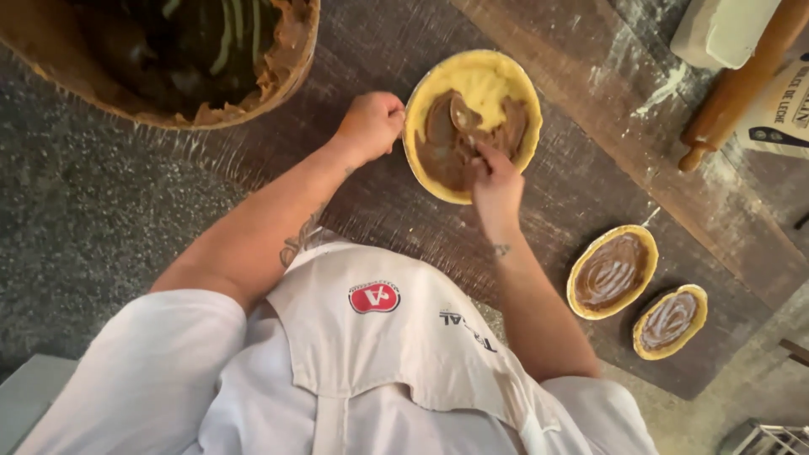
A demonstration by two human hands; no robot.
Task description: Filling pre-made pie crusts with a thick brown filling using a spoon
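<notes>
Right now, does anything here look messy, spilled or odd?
Flour is smeared across the table near the rolling pin, and brown filling cakes the big bowl's rim. The tart being filled looks fine.

Open bench (101, 219) lies left of the tart shell (472, 125); a big bowl (168, 59) blocks the far-left corner, two filled tarts (612, 271) crowd the right, a rolling pin (742, 84) bars the far-right edge.

Single head camera, looking steeply down, close above the worktop (109, 211)
</notes>
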